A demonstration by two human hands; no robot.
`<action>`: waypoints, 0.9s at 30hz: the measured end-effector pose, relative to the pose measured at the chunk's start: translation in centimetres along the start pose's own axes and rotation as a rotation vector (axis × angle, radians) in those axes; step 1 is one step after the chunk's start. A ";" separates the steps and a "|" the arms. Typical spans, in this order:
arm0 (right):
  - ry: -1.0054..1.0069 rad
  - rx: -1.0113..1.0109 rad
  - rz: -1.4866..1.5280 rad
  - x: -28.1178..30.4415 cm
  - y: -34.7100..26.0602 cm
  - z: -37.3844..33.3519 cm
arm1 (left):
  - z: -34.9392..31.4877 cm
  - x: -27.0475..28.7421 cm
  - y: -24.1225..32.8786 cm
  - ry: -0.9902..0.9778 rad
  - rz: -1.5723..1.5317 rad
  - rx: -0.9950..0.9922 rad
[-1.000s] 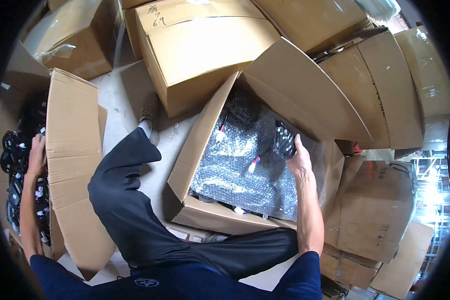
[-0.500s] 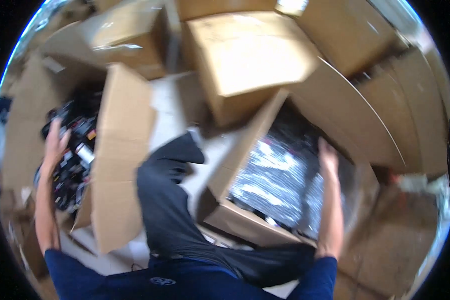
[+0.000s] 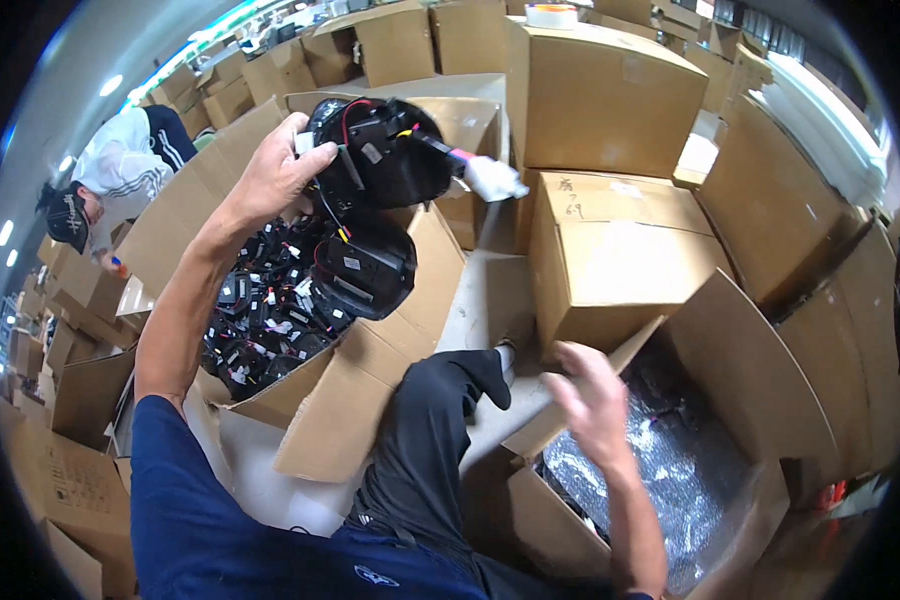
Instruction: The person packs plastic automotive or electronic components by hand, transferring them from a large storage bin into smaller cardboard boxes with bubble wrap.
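My left hand [image 3: 275, 170] is raised over the open left carton [image 3: 390, 330], its fingers closed on a rounded black plastic housing [image 3: 380, 150] with thin coloured wires and a white wrapped end. Just below it is a second black wired housing [image 3: 365, 265]; whether my hand holds this one too I cannot tell. Many similar black parts [image 3: 270, 310] with white plugs fill that carton. My right hand [image 3: 595, 405], fingers apart and holding nothing, is above the near left edge of the open right carton [image 3: 760, 370]. Clear bubble wrap [image 3: 660, 460] covers the contents there.
A closed carton [image 3: 620, 245] stands ahead between the two open ones, with a larger carton [image 3: 600, 100] behind it. More cartons line the right side and the back. At the far left another person [image 3: 120, 165] in white bends over boxes.
My left hand has come up out of the left carton with black housing parts. The right hand has lifted off the bubble wrap and moved left. My view has tilted up and left.
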State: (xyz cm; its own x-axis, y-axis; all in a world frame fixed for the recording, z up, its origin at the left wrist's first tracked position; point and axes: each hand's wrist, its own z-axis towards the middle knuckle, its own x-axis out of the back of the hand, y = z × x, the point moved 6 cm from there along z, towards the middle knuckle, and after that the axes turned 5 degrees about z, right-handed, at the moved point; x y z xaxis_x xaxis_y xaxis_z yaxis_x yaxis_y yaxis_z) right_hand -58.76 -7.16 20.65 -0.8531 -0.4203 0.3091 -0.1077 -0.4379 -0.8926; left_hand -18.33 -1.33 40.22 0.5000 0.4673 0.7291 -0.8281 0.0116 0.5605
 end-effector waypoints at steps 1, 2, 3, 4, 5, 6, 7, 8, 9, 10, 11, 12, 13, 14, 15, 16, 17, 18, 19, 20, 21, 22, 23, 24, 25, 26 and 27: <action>-0.044 0.054 0.076 -2.1 -1.4 0.4 | 0.0 -0.9 1.8 -0.038 -0.091 0.005; 0.048 0.179 0.019 -3.2 -3.0 0.8 | -0.7 -2.5 4.7 -0.086 -0.240 0.059; 0.146 0.304 -0.054 -3.6 -4.5 0.5 | -0.6 -3.9 6.4 -0.101 -0.264 0.042; 0.253 0.492 -0.266 -4.0 -5.0 -0.7 | -0.5 -5.4 7.7 -0.159 -0.332 0.049; 0.351 0.680 -0.488 -4.6 -5.1 -2.2 | -0.5 -7.0 9.0 -0.216 -0.403 0.053; 0.416 0.800 -0.571 -5.6 -5.3 -3.7 | -0.8 -8.5 10.4 -0.229 -0.431 0.031; 0.486 0.940 -0.745 -6.3 -5.4 -4.9 | -1.2 -10.3 11.8 -0.293 -0.476 0.073; 0.465 0.954 -0.808 -6.5 -6.3 -5.2 | -1.6 -11.8 12.6 -0.311 -0.523 0.090; 0.452 0.972 -0.876 -6.5 -7.4 -5.0 | -1.7 -13.0 13.2 -0.327 -0.569 0.096; 0.423 0.952 -0.977 -6.3 -7.9 -4.7 | -2.1 -14.0 14.3 -0.375 -0.615 0.094; 0.411 0.945 -1.000 -5.2 -7.9 -4.5 | -1.8 -15.7 15.3 -0.371 -0.716 0.080; 0.433 0.969 -1.044 -4.3 -7.9 -4.7 | -1.6 -17.1 16.1 -0.366 -0.706 0.106; 0.455 0.991 -1.088 -3.3 -7.9 -5.0 | -1.5 -18.4 17.0 -0.362 -0.694 0.133; 0.411 1.006 -1.184 -1.8 -8.2 -5.4 | -1.4 -20.5 18.1 -0.451 -0.699 0.153; 0.368 1.041 -1.215 -0.7 -9.0 -5.3 | -1.5 -21.4 19.4 -0.530 -0.744 0.151; 0.216 1.015 -1.232 0.3 -9.7 -5.2 | -1.5 -22.6 19.7 -0.527 -0.762 0.186; 0.068 0.971 -1.250 1.5 -10.2 -5.2 | -1.3 -24.4 20.0 -0.537 -0.782 0.218; -0.012 0.923 -1.212 3.0 -10.8 -5.5 | -1.7 -25.8 20.9 -0.574 -0.794 0.204; -0.027 0.933 -1.218 4.4 -10.6 -6.3 | -2.0 -26.9 21.5 -0.516 -0.835 0.204; -0.085 0.896 -1.141 5.7 -10.6 -7.5 | -2.3 -28.2 21.8 -0.462 -0.875 0.211; -0.145 0.857 -1.057 6.8 -10.8 -8.7 | -2.4 -29.6 21.3 -0.434 -0.805 0.204; -0.167 0.872 -0.953 7.6 -11.1 -10.1 | -2.6 -30.8 20.7 -0.407 -0.856 0.215; -0.200 0.850 -0.824 8.1 -11.3 -11.7 | -2.9 -32.2 20.2 -0.378 -0.910 0.228; -0.118 0.711 -0.662 9.2 -10.2 -13.0 | -3.0 -33.7 19.3 -0.352 -1.008 0.234; -0.034 0.575 -0.499 10.2 -8.7 -14.3 | -3.1 -35.1 18.3 -0.318 -1.102 0.244; 0.050 0.361 -0.322 12.3 -6.9 -15.1 | -3.4 -36.1 17.3 -0.301 -1.104 0.243; 0.170 0.219 -0.366 15.2 -5.0 -15.8 | -3.0 -37.0 15.3 -0.296 -1.029 0.233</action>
State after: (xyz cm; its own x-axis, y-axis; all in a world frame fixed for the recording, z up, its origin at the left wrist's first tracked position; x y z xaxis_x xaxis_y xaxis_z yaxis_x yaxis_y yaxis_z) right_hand -79.24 1.18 24.64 -0.8527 -0.0783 0.5165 -0.3226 -0.6988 -0.6385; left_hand -50.25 -15.82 20.65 0.9917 0.0989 -0.0825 0.0734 0.0929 0.9930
